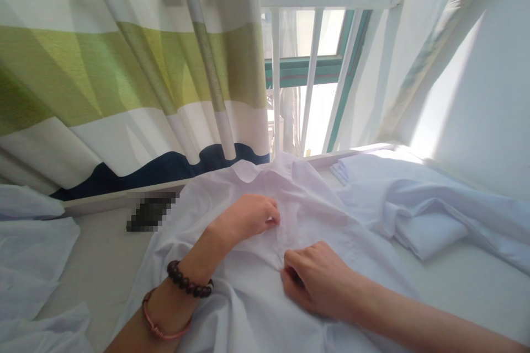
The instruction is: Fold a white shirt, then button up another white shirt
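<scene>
A white collared shirt [244,237] lies spread out on the pale surface in front of me, its collar at the far end. My left hand [252,215] is closed in a pinch at the shirt's front strip, near the middle. Closer to me and to the right, my right hand [312,278] has its fingers curled and pinches the same strip lower down. Between the two hands the fabric forms a slight ridge. Any button under the fingertips is too small or hidden to make out. Dark beads and a copper-coloured bangle circle my left wrist.
Folded white cloth [430,220] lies on the right, and more white cloth [28,265] on the left. A blurred dark object [151,211] rests left of the shirt. Behind stand a green-and-white curtain [157,71], white railing [314,66] and a window.
</scene>
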Action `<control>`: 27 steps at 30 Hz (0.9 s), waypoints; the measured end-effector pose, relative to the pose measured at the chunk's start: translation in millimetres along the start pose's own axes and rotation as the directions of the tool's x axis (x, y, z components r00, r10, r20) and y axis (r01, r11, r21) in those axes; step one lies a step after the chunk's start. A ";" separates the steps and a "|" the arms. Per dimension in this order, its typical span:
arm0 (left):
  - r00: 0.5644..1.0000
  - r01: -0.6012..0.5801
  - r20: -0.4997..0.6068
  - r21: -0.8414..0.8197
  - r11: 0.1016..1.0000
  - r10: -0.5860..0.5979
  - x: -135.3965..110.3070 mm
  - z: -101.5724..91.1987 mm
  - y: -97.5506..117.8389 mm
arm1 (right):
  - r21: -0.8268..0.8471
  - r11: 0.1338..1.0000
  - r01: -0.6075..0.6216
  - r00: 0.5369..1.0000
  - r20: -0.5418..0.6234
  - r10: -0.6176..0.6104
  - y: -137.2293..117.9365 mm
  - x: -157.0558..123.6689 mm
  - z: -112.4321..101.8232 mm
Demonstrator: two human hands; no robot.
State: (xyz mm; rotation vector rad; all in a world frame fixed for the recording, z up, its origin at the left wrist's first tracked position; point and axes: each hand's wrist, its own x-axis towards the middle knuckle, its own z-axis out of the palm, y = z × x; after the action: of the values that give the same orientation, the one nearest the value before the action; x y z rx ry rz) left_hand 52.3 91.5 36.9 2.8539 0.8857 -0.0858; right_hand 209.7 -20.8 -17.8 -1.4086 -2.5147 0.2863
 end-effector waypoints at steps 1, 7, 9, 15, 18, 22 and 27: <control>1.000 -0.009 -0.005 0.029 1.000 0.009 0.4 0.9 0.6 | 0.002 1.000 -0.001 1.000 0.003 0.001 -0.1 0.0 -0.2; 0.998 -0.033 -0.044 0.128 0.991 0.039 0.9 4.9 1.3 | 0.014 1.000 -0.008 1.000 0.013 0.008 0.3 0.3 -0.1; 0.999 -0.028 -0.041 0.133 0.991 0.034 0.8 4.2 1.2 | 0.015 1.000 -0.010 1.000 0.008 0.010 0.3 0.6 -0.2; 1.000 -0.006 -0.026 0.060 0.998 0.007 -0.3 0.6 0.2 | 0.060 0.997 -0.040 0.999 0.025 0.039 -0.8 1.0 -2.9; 1.000 -0.027 -0.004 -0.040 0.999 0.026 -1.6 0.0 0.7 | 0.146 0.987 -0.068 0.998 -0.007 0.070 0.0 0.8 -4.0; 0.996 -0.047 0.066 -0.251 0.967 0.066 -4.0 0.8 0.3 | 0.282 0.951 -0.126 0.988 -0.047 0.145 2.0 0.4 -4.2; 0.995 -0.027 0.082 -0.370 0.929 0.062 -6.4 2.6 -2.0 | 0.412 0.901 -0.136 0.981 -0.072 0.181 2.7 1.1 -3.8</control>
State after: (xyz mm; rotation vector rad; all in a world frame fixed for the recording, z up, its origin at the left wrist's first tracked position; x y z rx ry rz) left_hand 45.8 89.1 34.7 2.4956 0.7286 -0.0399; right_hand 212.5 -18.3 -14.8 -1.4098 -2.0950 0.6994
